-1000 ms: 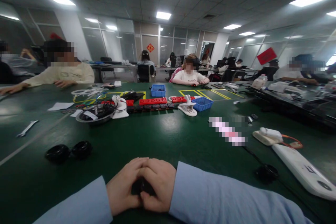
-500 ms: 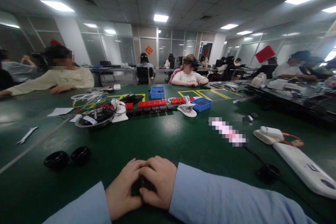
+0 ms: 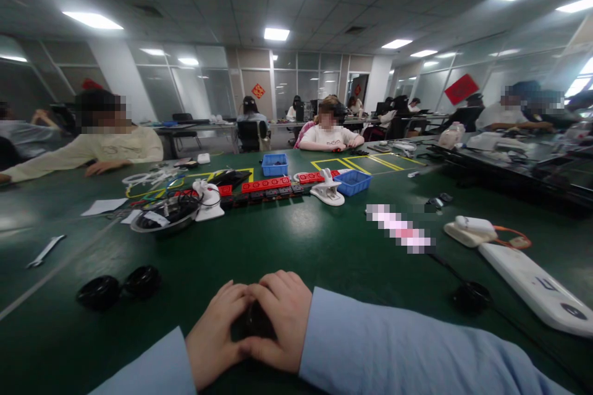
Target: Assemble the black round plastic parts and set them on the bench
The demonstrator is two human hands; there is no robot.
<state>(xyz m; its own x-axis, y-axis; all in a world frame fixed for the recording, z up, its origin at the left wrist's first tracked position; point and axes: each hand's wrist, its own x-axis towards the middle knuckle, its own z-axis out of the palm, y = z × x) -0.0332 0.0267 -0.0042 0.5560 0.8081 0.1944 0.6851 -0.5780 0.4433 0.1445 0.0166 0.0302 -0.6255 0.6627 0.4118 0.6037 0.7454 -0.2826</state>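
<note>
The green table spreads out in front of you, with a person in a cream top seated at its far left and a person in a white top across from you. Your right sleeve and left sleeve, both light blue, reach in from the near edge. Toward your right lies a long white slab-like device. Farther off is a row of red blocks, with a metal bowl of dark parts and cables at its left and a white clamp by its right end. Your left hand and right hand meet at the near middle of the table, both half open and arched, fingers bent, their fingertips and thumbs coming together into a ring. One blue bin sits behind the red row, another just beside the clamp. Two round, glossy black pieces lie side by side to the left of your hands, and a wrench rests beyond them. The dark rounded object is within the ring of your hands, partly hidden by your fingers; you cannot tell from this view whether either hand grips it.
</note>
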